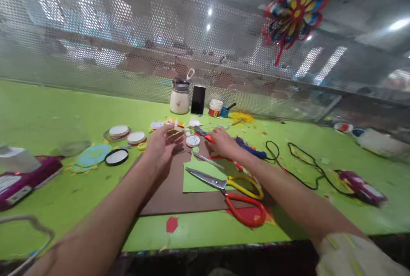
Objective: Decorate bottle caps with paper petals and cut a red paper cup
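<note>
My left hand (162,143) hovers with fingers stretched out over the far end of a brown card sheet (179,190), holding nothing, close to a small white round lid (192,140). My right hand (221,140) rests palm down just right of that lid, fingers curled on a small orange-red tool (209,138) whose tip sticks out to the left. A green paper piece (198,180) lies on the brown sheet. Large scissors with yellow and red handles (238,195) lie across it, blades pointing left. A thin metal blade (205,159) lies between my hands.
Round tape rolls and lids (128,136) and paper discs (92,155) sit to the left on the green table (51,114). A white jar (179,97), a dark phone (198,100) and small pots (215,107) stand by the mesh wall. Black cables (304,161) run right.
</note>
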Available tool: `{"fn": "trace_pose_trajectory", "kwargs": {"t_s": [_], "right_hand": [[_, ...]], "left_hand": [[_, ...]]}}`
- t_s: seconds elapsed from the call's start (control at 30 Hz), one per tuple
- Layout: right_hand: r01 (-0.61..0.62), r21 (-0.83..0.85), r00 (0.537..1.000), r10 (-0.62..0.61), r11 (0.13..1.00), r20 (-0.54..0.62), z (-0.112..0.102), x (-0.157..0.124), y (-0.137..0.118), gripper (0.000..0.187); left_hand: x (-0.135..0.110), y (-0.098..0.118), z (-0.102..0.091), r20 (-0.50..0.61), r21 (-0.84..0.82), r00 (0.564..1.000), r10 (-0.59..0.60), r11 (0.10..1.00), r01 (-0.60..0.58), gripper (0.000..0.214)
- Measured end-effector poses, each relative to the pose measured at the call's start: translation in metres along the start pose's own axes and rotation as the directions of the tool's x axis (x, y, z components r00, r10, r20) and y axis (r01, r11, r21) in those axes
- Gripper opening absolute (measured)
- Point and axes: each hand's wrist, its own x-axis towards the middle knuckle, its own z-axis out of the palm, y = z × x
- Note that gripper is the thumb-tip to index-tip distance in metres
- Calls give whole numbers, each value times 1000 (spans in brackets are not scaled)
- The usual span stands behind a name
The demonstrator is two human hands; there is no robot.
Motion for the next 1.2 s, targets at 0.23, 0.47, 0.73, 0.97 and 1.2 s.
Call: {"fn": "trace_pose_trajectory", "kwargs": {"t_s": [0.23, 0.47, 0.73, 0.97, 1.2], "right_hand": [[303, 36, 942, -305, 952, 142, -10, 53, -14, 60], [227, 95, 945, -243, 969, 219, -6, 68, -3, 32], [61, 287, 979, -114, 956, 172, -22, 64, 19, 57], [-61, 380, 970, -36, 923, 241, -17, 72, 16, 31], [-121, 343, 955, 15, 931, 295, -7, 77, 6, 31]], "left_hand": [[1, 13, -1, -26, -17, 995, 101, 995, -101, 5], [-1, 8, -2, 21, 14, 998, 55, 998, -55, 4], [2, -6, -3, -19, 98, 996, -86, 991, 87, 5], [0, -5, -2, -20, 81, 994, -108, 991, 110, 3], [1, -6, -3, 10, 81, 991, -133, 988, 132, 3]]}}
